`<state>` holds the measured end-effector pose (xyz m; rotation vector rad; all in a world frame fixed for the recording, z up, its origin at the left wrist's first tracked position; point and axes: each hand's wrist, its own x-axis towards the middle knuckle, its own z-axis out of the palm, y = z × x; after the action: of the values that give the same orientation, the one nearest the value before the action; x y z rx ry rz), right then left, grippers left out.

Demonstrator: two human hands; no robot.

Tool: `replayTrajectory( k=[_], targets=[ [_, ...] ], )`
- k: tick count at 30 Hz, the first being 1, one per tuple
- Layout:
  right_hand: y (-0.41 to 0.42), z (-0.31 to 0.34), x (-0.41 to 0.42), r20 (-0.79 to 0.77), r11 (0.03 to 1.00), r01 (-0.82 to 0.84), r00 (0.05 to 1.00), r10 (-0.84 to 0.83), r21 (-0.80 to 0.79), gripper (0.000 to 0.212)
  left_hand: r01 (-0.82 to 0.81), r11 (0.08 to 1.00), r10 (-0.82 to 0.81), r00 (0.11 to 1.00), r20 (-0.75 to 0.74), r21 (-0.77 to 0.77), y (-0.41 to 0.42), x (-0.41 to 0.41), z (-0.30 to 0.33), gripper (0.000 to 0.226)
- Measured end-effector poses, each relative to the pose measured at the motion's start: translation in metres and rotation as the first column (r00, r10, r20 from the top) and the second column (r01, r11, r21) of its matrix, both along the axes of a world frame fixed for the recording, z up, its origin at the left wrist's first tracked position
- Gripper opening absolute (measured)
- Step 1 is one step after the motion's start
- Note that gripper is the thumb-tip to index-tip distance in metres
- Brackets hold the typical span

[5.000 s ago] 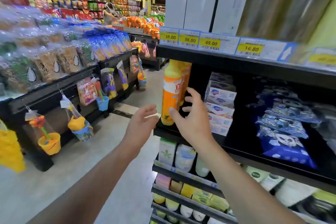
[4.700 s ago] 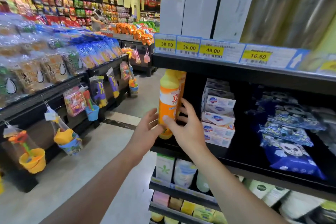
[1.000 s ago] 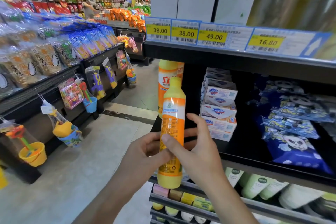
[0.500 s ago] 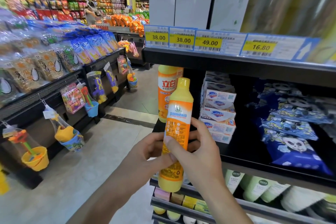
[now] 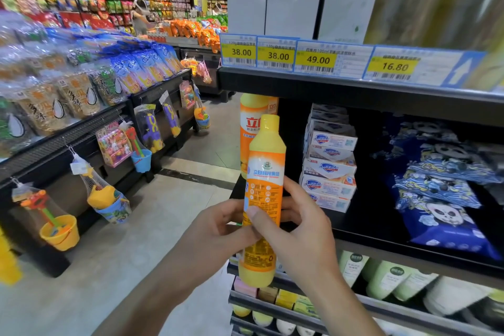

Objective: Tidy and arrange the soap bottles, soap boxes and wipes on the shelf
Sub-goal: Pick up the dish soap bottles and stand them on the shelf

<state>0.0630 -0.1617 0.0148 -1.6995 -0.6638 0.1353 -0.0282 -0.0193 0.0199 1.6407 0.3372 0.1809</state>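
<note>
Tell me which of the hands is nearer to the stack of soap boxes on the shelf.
The right hand, just in front of and below the soap boxes. The left hand is farther left, across the held soap bottle.

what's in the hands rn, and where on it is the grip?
Both hands hold one orange soap bottle, upright, off the shelf. Left hand and right hand grip its labelled middle; cap and base are free.

Bottle (image 5: 263, 199): smooth yellow plastic, slight sheen, glossy orange printed label wrap. Soap boxes (image 5: 328, 169): printed cardboard, low gloss. Wipes (image 5: 447, 215): soft plastic film packs, shiny, wrinkled. Shelf (image 5: 381, 241): matt black, looks like painted metal. Price tags (image 5: 316, 58): paper under clear glossy strip. Floor (image 5: 81, 294): smooth, pale, dull sheen.
</note>
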Motion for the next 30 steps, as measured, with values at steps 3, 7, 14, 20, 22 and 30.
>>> replayTrajectory(
  k=[3,7,14,20,22,30],
  targets=[
    [0.0,0.001,-0.001,-0.009,1.0,-0.013,1.0,0.013,-0.003,0.049,-0.009,1.0,0.009,1.0,0.004,0.017,-0.001,-0.001,0.001,0.035],
    [0.0,0.001,-0.004,-0.025,0.998,-0.056,0.998,0.056,-0.018,0.046,-0.001,0.998,0.001,1.0,-0.006,0.067,0.001,-0.002,-0.002,0.029],
    [0.0,0.003,-0.007,-0.033,0.999,-0.039,0.999,0.039,-0.008,0.063,-0.056,0.995,0.05,0.996,0.072,0.086,0.002,0.001,-0.006,0.029],
    [0.0,0.008,-0.007,-0.011,1.0,-0.003,1.0,0.003,-0.016,0.054,-0.105,0.99,0.098,0.992,0.077,0.093,0.003,0.002,-0.01,0.031],
    [0.0,0.009,-0.007,-0.005,1.0,-0.001,1.0,0.001,-0.028,0.052,-0.115,0.989,0.108,0.992,0.071,0.093,0.001,0.002,-0.011,0.034],
    [0.002,0.009,-0.002,-0.042,0.997,0.034,0.998,-0.037,-0.068,0.047,-0.176,0.945,0.17,0.984,0.045,0.274,-0.013,0.007,-0.005,0.034]
  ],
)
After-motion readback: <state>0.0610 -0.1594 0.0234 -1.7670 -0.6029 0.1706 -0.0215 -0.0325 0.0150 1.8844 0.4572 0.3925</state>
